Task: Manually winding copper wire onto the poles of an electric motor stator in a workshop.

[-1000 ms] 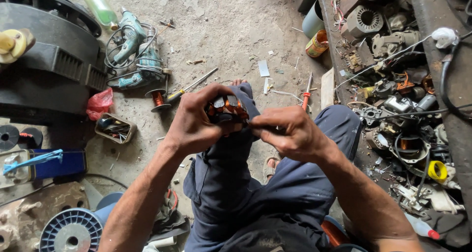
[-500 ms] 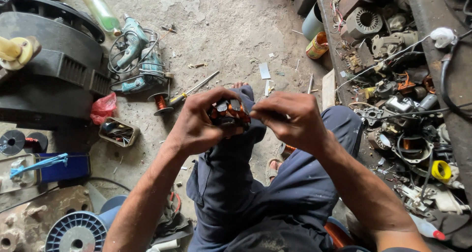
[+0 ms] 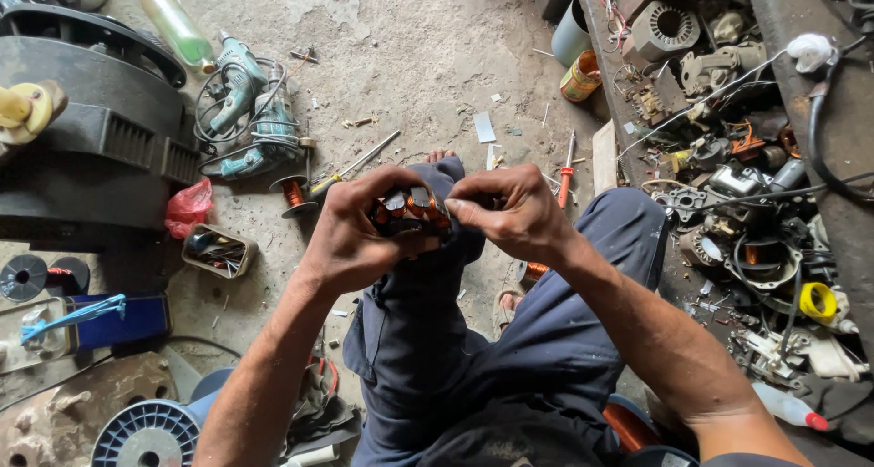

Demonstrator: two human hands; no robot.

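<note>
Fingers (image 3: 378,189) of the left hand (image 3: 350,239) curl tight around a small copper-wound motor coil (image 3: 410,210), held above the raised knee (image 3: 428,267). The right hand (image 3: 514,217) pinches at the coil's right edge with thumb and forefinger. A screwdriver (image 3: 360,165) and a teal drill (image 3: 246,112) lie on the concrete floor (image 3: 410,57) beyond.

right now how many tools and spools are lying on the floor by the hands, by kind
Power drills: 2, tangled together
Screwdrivers: 2, yellow-handled and red-handled
Copper wire spools: 1
Blue empty spools: 1
Total: 6
Both hands, left and right, grip a copper-wound motor part.
</note>
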